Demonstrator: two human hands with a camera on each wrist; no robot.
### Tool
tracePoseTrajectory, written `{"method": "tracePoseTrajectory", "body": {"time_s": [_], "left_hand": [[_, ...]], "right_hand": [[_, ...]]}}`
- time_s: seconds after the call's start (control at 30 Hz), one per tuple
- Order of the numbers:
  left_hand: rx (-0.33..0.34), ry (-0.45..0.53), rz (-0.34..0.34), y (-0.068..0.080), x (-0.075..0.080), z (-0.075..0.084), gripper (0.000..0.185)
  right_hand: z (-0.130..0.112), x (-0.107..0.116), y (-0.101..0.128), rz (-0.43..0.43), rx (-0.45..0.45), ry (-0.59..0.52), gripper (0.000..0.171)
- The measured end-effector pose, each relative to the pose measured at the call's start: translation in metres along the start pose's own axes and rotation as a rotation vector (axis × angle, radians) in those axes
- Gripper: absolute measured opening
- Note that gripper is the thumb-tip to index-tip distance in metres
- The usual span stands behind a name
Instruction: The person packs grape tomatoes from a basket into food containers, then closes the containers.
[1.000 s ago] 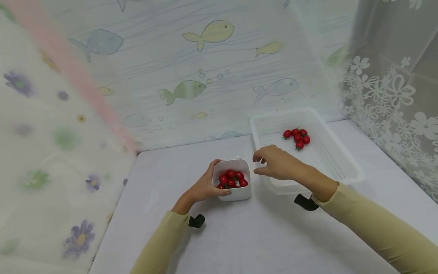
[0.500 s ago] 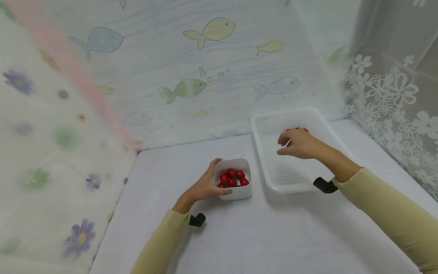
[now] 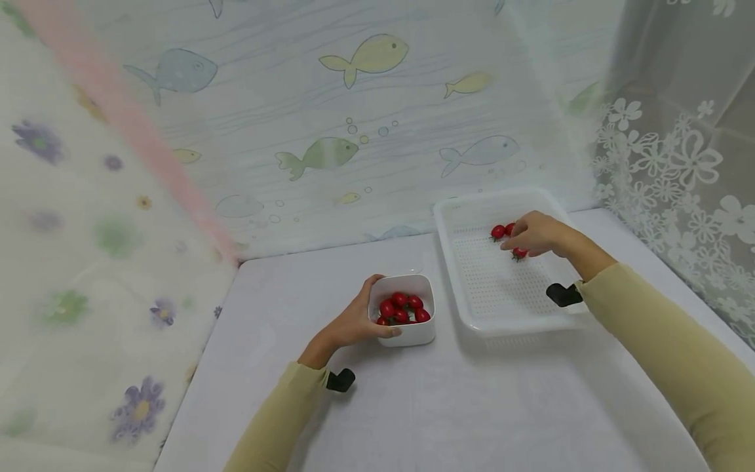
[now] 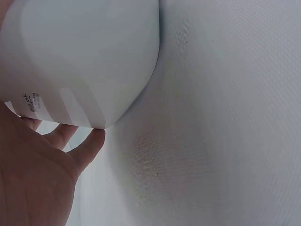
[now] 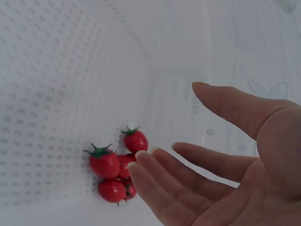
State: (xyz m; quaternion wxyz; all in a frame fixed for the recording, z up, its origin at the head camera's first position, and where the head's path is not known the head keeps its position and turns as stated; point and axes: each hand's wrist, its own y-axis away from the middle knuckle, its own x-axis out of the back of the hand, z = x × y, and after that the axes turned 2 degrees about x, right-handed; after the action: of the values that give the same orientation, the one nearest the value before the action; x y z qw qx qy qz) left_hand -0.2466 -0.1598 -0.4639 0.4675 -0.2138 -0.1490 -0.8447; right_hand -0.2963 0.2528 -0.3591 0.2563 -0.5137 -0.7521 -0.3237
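Note:
In the head view my left hand [image 3: 349,324] grips a small white square box [image 3: 407,337], its thumb across the front wall and its fingers on the left and back. Inside the box lie several red cherry tomatoes [image 3: 386,308]. The left wrist view shows fingertips against the smooth box wall [image 4: 84,56]. Over the white perforated basket [image 3: 489,288], my right hand [image 3: 539,235] reaches at a small cluster of cherry tomatoes [image 3: 498,232], partly hiding it. Up close in the right wrist view, thumb and fingers are spread apart, fingertips beside green-stemmed tomatoes [image 5: 104,165], nothing held between them.
Both containers stand on a white cloth-covered table [image 3: 460,406], the basket to the right of the box. A fish-patterned curtain [image 3: 253,118] hangs behind, a flower-patterned one [image 3: 106,275] at left, a lace one [image 3: 678,164] at right.
My right hand has moved from beside the box, rightward and away over the basket, down to the cherry tomatoes there. My left hand and the box have stayed in place.

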Motion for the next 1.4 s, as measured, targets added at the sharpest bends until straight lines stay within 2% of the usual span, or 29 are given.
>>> {"method": "tracePoseTrajectory", "body": {"time_s": [0.33, 0.57, 0.6, 0.7, 0.8, 0.83, 1.07, 1.4], "left_hand": [[-0.003, -0.003, 0.004, 0.000, 0.000, 0.001, 0.107], [0.007, 0.000, 0.001, 0.001, -0.001, 0.001, 0.110], [0.016, 0.007, -0.006, 0.003, 0.000, 0.007, 0.109], [0.014, 0.007, -0.005, 0.003, -0.001, 0.008, 0.107], [0.011, 0.000, 0.001, 0.003, -0.001, 0.007, 0.106], [0.002, -0.009, 0.010, 0.002, -0.001, 0.001, 0.105], [-0.003, -0.012, 0.016, 0.002, -0.001, 0.001, 0.105], [-0.003, -0.016, 0.015, 0.002, -0.001, 0.001, 0.110]], "right_hand": [[0.021, 0.001, -0.017, 0.169, -0.244, -0.203, 0.060], [0.040, -0.006, -0.031, 0.207, -0.384, -0.296, 0.072], [0.041, -0.007, -0.032, 0.208, -0.393, -0.310, 0.074], [0.044, -0.012, -0.036, 0.216, -0.413, -0.344, 0.077], [0.049, -0.017, -0.041, 0.237, -0.429, -0.351, 0.079], [0.050, -0.018, -0.044, 0.247, -0.435, -0.351, 0.079], [0.051, -0.024, -0.049, 0.284, -0.471, -0.326, 0.071], [0.046, -0.026, -0.049, 0.306, -0.477, -0.285, 0.064]]}}
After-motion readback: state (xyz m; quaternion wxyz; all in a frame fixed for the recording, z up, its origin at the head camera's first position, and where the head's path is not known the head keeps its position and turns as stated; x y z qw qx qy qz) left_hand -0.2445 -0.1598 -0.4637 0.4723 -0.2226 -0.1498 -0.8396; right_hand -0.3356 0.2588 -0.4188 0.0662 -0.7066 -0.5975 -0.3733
